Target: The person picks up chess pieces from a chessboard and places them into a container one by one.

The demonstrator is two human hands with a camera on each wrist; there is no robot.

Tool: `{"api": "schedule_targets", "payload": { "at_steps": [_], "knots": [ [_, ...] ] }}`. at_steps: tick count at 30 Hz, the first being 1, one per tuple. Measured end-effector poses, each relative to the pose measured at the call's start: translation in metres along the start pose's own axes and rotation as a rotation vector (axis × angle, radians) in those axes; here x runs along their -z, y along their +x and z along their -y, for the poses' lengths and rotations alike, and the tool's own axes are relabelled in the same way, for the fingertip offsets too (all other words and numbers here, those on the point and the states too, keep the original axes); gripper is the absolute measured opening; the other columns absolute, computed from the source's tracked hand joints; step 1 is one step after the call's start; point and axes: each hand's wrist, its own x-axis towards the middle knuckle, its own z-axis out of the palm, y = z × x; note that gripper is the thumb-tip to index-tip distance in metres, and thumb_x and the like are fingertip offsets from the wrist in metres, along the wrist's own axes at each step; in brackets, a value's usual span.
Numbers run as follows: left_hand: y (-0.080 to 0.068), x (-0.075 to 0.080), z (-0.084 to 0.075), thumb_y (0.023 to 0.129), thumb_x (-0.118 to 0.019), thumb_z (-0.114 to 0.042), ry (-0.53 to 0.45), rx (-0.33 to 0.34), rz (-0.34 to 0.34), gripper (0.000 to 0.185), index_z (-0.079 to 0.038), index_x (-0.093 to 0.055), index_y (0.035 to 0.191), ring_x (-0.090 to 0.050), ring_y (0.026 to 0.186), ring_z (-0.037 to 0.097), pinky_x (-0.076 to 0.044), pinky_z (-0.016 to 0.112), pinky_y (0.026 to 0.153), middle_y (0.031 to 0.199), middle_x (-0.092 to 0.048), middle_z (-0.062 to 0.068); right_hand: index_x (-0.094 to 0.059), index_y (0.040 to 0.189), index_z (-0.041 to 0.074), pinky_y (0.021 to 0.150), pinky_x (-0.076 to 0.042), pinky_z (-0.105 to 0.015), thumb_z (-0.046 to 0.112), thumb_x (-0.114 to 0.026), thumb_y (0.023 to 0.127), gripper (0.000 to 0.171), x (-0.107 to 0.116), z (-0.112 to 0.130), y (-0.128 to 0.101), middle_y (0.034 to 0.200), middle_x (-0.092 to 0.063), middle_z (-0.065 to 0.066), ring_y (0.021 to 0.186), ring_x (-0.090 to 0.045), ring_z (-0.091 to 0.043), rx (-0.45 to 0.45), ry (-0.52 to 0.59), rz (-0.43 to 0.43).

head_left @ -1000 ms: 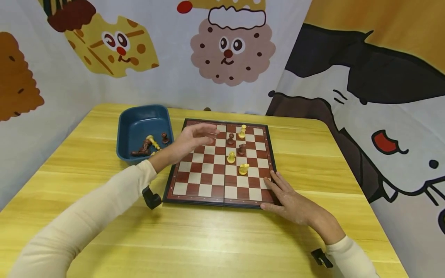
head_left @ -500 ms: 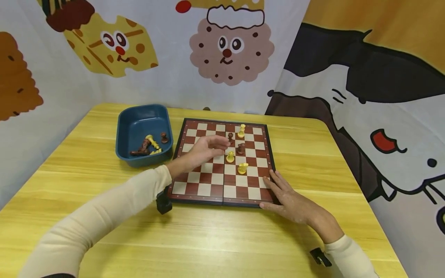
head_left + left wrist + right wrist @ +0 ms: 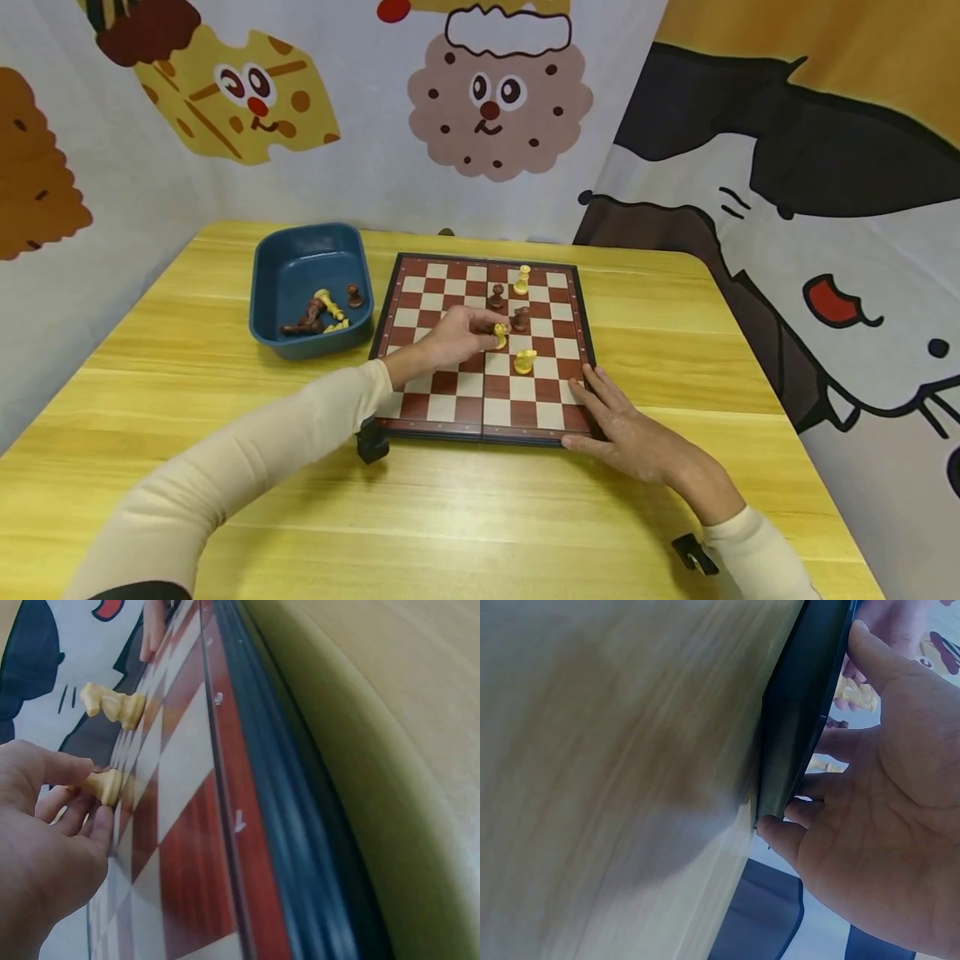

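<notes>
Between the fingertips [image 3: 97, 817] of my left hand [image 3: 457, 333] sits a small pale yellow chess pawn [image 3: 500, 335], pinched upright near the middle of the red-and-cream checkered chessboard [image 3: 450, 400]. Just beside it stand a yellow knight [image 3: 525, 362], a dark brown piece [image 3: 521, 319], another brown pawn [image 3: 497, 297] and a tall yellow piece [image 3: 522, 280], all close around my reach. Off to the right, my right hand [image 3: 630, 429] lies flat, fingers straight, on the board's near corner, while the blue plastic tray [image 3: 300, 250] of captured pieces rests on the wooden table [image 3: 450, 517].
</notes>
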Motion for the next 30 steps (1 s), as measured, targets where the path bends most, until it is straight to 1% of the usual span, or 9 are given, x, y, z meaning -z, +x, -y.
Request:
{"api": "schedule_targets", "payload": {
  "at_steps": [5, 8, 11, 15, 20, 26, 30],
  "knots": [
    [0.0028, -0.0015, 0.0015, 0.097, -0.069, -0.003, 0.031, -0.010, -0.021, 0.034, 0.000, -0.067, 0.131, -0.064, 0.111, 0.021, -0.054, 0.030, 0.090, 0.125, -0.068, 0.010, -0.024, 0.163, 0.009, 0.108, -0.033, -0.067, 0.066, -0.057, 0.095, 0.094, 0.0006, 0.0002, 0.0006, 0.169, 0.000, -0.016, 0.153, 0.001, -0.038, 0.004, 0.003, -0.008],
    [0.0041, -0.0020, 0.0027, 0.097, -0.070, -0.003, 0.052, -0.008, -0.038, 0.032, 0.000, -0.069, 0.129, -0.064, 0.111, 0.020, -0.054, 0.029, 0.089, 0.123, -0.069, 0.009, -0.024, 0.163, 0.008, 0.108, -0.033, -0.067, 0.066, -0.057, 0.096, 0.094, 0.0003, 0.0003, 0.0010, 0.169, 0.000, -0.016, 0.153, 0.001, -0.038, 0.005, 0.007, -0.010],
    [0.0048, -0.0027, 0.0032, 0.097, -0.070, -0.002, 0.052, -0.011, -0.047, 0.030, 0.001, -0.069, 0.127, -0.064, 0.110, 0.021, -0.055, 0.029, 0.088, 0.122, -0.069, 0.010, -0.025, 0.163, 0.008, 0.108, -0.033, -0.067, 0.066, -0.057, 0.095, 0.094, -0.0004, 0.0003, 0.0012, 0.169, 0.000, -0.016, 0.153, 0.001, -0.038, 0.004, 0.009, -0.013],
    [0.0043, -0.0029, 0.0035, 0.097, -0.069, -0.002, 0.057, -0.015, -0.048, 0.029, 0.001, -0.070, 0.126, -0.064, 0.110, 0.021, -0.055, 0.028, 0.086, 0.124, -0.068, 0.010, -0.025, 0.162, 0.008, 0.108, -0.033, -0.068, 0.066, -0.057, 0.095, 0.095, -0.0015, 0.0001, 0.0013, 0.169, -0.001, -0.016, 0.153, 0.001, -0.039, 0.002, 0.006, -0.019],
    [0.0021, -0.0007, 0.0037, 0.098, -0.068, -0.001, 0.087, -0.038, -0.046, 0.027, 0.000, -0.071, 0.125, -0.063, 0.111, 0.021, -0.055, 0.028, 0.083, 0.126, -0.068, 0.011, -0.025, 0.162, 0.008, 0.107, -0.033, -0.068, 0.067, -0.057, 0.095, 0.095, -0.0017, 0.0003, 0.0009, 0.169, -0.001, -0.016, 0.153, 0.000, -0.039, 0.002, 0.004, -0.016],
    [0.0005, 0.0016, 0.0027, 0.098, -0.067, -0.001, 0.077, -0.051, -0.035, 0.026, 0.001, -0.071, 0.124, -0.063, 0.109, 0.020, -0.054, 0.027, 0.083, 0.124, -0.068, 0.010, -0.025, 0.162, 0.008, 0.107, -0.033, -0.067, 0.066, -0.057, 0.096, 0.094, -0.0015, 0.0004, -0.0003, 0.169, 0.000, -0.016, 0.153, 0.000, -0.039, 0.003, 0.004, -0.012],
    [0.0005, 0.0067, -0.0024, 0.098, -0.067, -0.001, 0.046, -0.038, -0.048, 0.026, 0.002, -0.071, 0.124, -0.064, 0.106, 0.021, -0.055, 0.029, 0.083, 0.120, -0.069, 0.010, -0.025, 0.162, 0.008, 0.107, -0.033, -0.068, 0.067, -0.056, 0.096, 0.094, -0.0012, 0.0001, -0.0007, 0.169, 0.000, -0.016, 0.153, 0.000, -0.038, 0.002, 0.003, -0.014]
  ]
}}
